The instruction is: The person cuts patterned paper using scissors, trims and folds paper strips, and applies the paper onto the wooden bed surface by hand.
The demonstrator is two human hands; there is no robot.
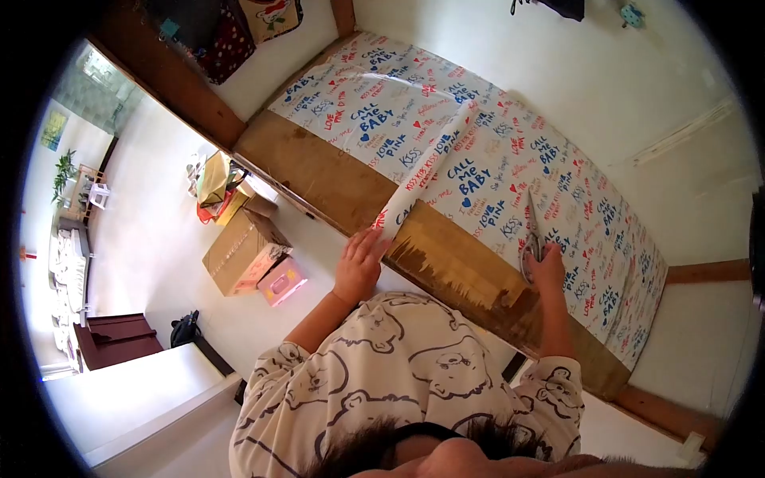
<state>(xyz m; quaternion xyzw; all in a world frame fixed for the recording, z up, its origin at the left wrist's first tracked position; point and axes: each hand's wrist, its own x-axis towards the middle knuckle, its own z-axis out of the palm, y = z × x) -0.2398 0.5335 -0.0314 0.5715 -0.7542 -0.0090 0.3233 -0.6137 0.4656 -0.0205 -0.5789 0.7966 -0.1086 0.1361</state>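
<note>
1. My left hand (358,259), fingers close together, rests on the near end of a rolled length (430,163) of white sheet printed in red and blue lettering; whether the thumb grips beneath, I cannot tell.

2. My right hand (548,269) is closed around the handles of metal scissors (532,231), blades pointing away from me over the printed sheet (550,183).

3. The white sheet lies across a brown wooden table (319,163), its far side along a pale wall (637,95). Bare wood shows along the near edge, scuffed in front of me between my hands.

4. The roll crosses the sheet from the near edge towards the wall. In my judgement, it is best kept straight and snug, with even pressure, so that the layer beneath neither creases nor skews.

5. The scissors call for care: blade tips held together and clear of the sheet, lest they snag it, and well apart from my left fingers.

6. Beyond the table, a brown cardboard box (235,253) stands beside a pink packet (282,281).
</note>
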